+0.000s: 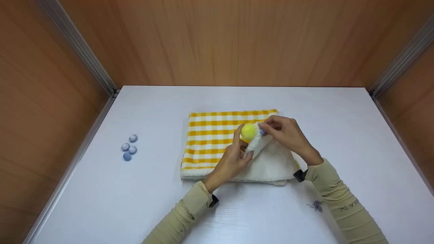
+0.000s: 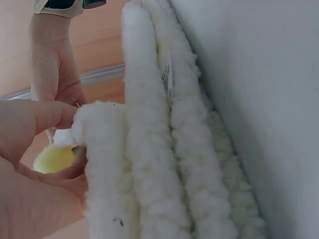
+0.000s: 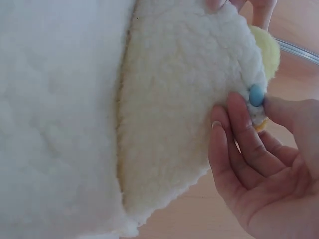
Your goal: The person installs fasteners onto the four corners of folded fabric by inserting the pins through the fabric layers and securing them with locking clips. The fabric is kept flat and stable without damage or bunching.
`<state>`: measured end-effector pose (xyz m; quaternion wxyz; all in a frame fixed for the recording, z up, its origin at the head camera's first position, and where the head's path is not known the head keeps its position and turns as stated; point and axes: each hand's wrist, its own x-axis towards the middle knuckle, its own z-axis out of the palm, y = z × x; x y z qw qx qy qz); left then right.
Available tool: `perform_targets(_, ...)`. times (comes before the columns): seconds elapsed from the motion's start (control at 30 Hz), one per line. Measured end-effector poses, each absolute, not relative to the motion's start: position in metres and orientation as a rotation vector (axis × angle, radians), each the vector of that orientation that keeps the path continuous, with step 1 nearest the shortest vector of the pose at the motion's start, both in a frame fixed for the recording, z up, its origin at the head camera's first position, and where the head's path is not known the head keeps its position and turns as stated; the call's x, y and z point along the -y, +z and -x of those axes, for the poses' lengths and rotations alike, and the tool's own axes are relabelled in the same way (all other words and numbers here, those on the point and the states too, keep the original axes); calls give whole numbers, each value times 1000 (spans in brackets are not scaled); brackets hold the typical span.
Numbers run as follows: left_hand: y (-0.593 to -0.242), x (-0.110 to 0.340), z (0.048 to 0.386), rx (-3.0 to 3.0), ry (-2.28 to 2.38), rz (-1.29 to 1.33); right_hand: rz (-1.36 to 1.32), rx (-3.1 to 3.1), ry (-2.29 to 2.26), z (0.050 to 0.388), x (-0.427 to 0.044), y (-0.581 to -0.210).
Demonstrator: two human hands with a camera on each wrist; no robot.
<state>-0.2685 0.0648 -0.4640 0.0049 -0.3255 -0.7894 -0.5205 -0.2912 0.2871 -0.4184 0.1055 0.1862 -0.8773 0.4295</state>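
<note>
We see blanket (image 1: 208, 142) on counter (image 1: 84, 200), left hand (image 1: 233, 157) gripping its raised corner (image 3: 184, 99), right hand (image 1: 287, 134) pinching blue button (image 3: 256, 95) there; probably fastening, next calls for firm squeeze.

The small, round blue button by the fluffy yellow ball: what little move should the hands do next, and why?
Maybe the right hand should gently press the blue button against the white fleece side of the yellow-and-white checked blanket: it holds the button near the edge of a lifted flap, and the left hand grips that flap, which could brace it.
</note>
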Motion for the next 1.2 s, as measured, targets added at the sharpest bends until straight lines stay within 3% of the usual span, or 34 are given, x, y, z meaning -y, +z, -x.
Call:
perform_targets(0.5,-457,-45,287,2420,-1693,738,-684,2651,1170,337,-248,-399)
perform_targets(0.83,-461,-34,298,2451,-1595,489,-774,2687,1159,370,-215,-410)
perform_targets(1.2,-477,-36,291,2511,-818,604,-722,2798,1205,393,-192,-439)
